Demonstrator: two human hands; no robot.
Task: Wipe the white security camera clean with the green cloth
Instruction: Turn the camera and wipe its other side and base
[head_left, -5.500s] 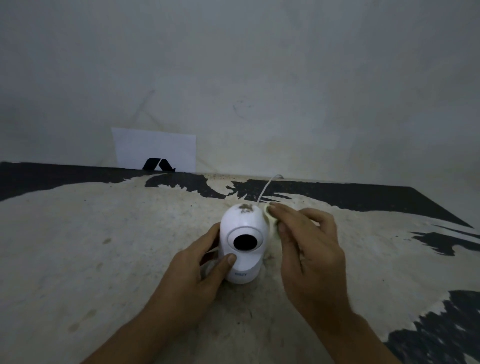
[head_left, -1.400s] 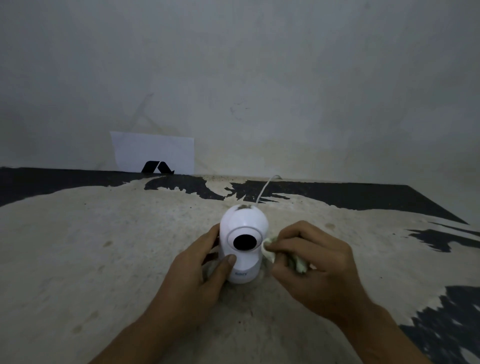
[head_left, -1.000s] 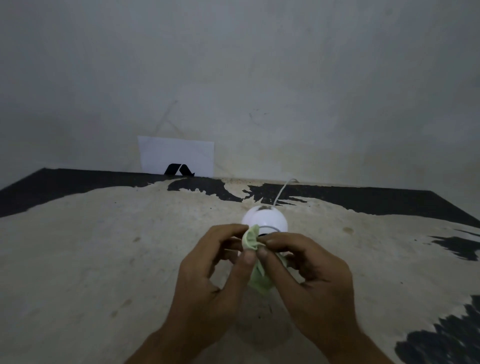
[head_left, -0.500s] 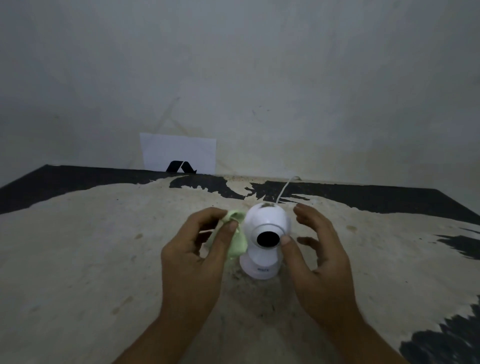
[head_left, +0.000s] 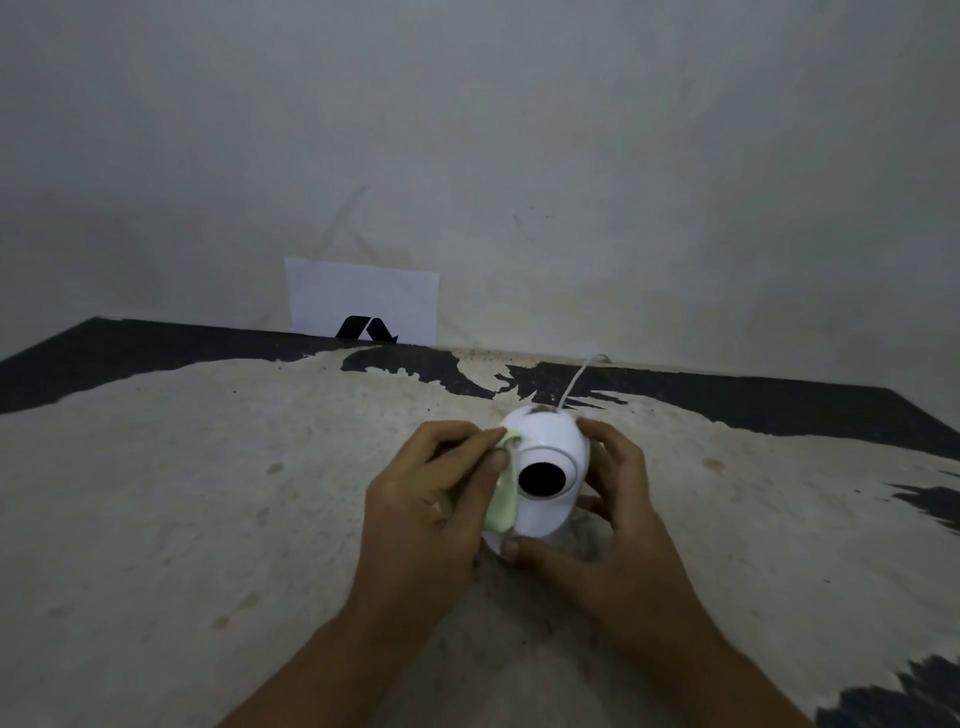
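White security camera (head_left: 545, 483) stands mid-frame on the surface (head_left: 208, 493); left hand (head_left: 431, 499) fingers pinch the green cloth (head_left: 505, 504) against it, right hand (head_left: 597, 525) fingers curl around its body.

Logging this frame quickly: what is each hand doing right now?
Left hand: closed on the pale green cloth, pressing it against the white dome-shaped security camera.
Right hand: gripping that camera's right side and base.
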